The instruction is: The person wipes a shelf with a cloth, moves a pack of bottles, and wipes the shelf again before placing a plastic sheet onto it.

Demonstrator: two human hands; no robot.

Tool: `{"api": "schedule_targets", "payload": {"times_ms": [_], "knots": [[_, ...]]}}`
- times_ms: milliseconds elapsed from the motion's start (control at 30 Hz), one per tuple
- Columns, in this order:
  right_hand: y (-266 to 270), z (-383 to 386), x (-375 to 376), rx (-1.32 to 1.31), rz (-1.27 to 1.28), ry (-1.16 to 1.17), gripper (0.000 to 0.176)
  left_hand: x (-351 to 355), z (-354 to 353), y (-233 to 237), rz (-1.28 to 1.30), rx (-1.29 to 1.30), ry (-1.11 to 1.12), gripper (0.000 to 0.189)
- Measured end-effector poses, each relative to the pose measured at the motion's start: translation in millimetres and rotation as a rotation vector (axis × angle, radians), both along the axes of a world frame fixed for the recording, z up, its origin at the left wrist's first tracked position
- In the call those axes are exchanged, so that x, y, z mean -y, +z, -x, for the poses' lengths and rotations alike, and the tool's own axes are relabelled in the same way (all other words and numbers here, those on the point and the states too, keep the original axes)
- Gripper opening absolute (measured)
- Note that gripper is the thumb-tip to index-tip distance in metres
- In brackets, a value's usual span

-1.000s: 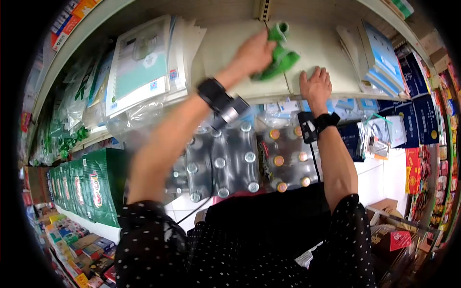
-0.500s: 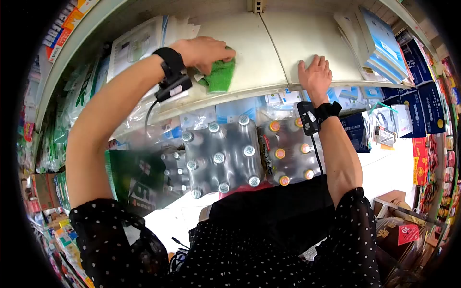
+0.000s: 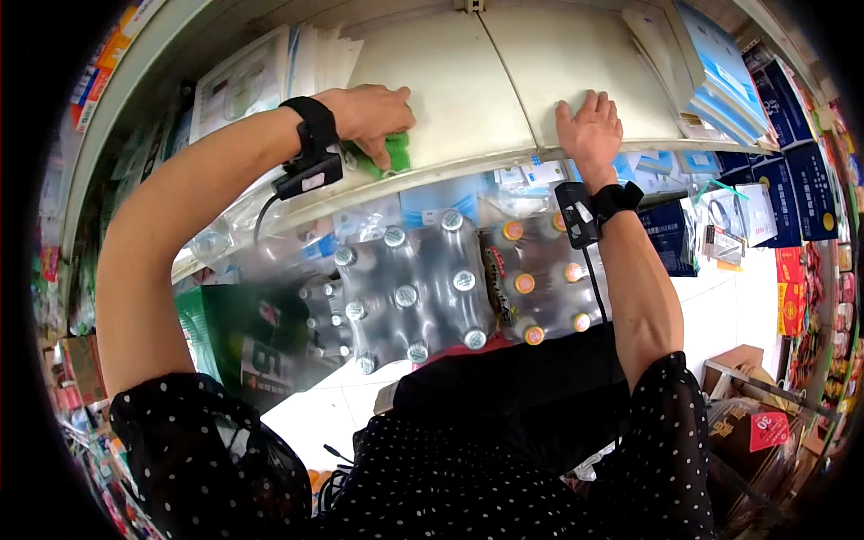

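Green cloth under the left hand, near the shelf's front edge

From where I stand, packs of bottles fill the space below the shelf (image 3: 450,76). A larger clear-wrapped pack (image 3: 435,290) holds bottles with silvery-white caps, nine of which I can count, in three rows. Just beside it on the right, a second wrapped pack (image 3: 547,304) shows six orange-yellow caps. A group of smaller bottles (image 3: 326,317) sits to the left, partly blurred, and next to that is a green carton (image 3: 200,326) whose contents are hidden from me. What liquid the bottles hold I can't make out.

On the shelf, the left hand (image 3: 367,115) has its fingers curled over a green cloth (image 3: 396,151), gripping it against the surface, left of the panel seam and close to the front edge. The free end of the cloth points toward that edge; most of the rest is under the palm, so its long axis can't be told. What shows is bright green, bunched and soft, with a small pale patch at its lower border.

The right hand (image 3: 591,130) lies palm down by the front edge, right of the seam, its fingers loosely spread toward the back and grasping nothing. Pale papers and notebooks (image 3: 238,85) stand at the shelf's left end, blue-covered books (image 3: 727,81) at its right end.
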State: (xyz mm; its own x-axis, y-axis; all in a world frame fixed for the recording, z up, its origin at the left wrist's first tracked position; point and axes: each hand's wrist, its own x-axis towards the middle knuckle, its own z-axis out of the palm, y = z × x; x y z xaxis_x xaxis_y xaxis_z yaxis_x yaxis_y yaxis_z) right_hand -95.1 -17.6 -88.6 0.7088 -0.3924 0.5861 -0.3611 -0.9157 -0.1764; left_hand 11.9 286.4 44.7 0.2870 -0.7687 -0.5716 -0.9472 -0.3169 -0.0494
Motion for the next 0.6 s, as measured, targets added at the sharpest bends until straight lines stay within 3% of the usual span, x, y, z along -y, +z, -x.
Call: {"api": "schedule_targets", "payload": {"times_ms": [67, 233, 433, 533, 600], "knots": [[2, 1, 0, -0.001, -0.026, 0.005, 0.053, -1, -2, 8, -0.086, 0.057, -0.058, 0.031], [6, 1, -1, -0.035, -0.055, 0.003, 0.054, 4, 12, 6, -0.168, 0.254, -0.262, 0.054], [-4, -1, 1, 0.048, 0.027, -0.011, 0.053, 6, 9, -7, -0.022, 0.102, -0.549, 0.051], [-1, -2, 0, 0.035, 0.019, -0.015, 0.053, 19, 15, -14, -0.162, 0.054, -0.743, 0.051], [4, 3, -2, 0.006, -0.036, 0.002, 0.053, 18, 14, -12, -0.088, 0.01, -0.777, 0.048]]}}
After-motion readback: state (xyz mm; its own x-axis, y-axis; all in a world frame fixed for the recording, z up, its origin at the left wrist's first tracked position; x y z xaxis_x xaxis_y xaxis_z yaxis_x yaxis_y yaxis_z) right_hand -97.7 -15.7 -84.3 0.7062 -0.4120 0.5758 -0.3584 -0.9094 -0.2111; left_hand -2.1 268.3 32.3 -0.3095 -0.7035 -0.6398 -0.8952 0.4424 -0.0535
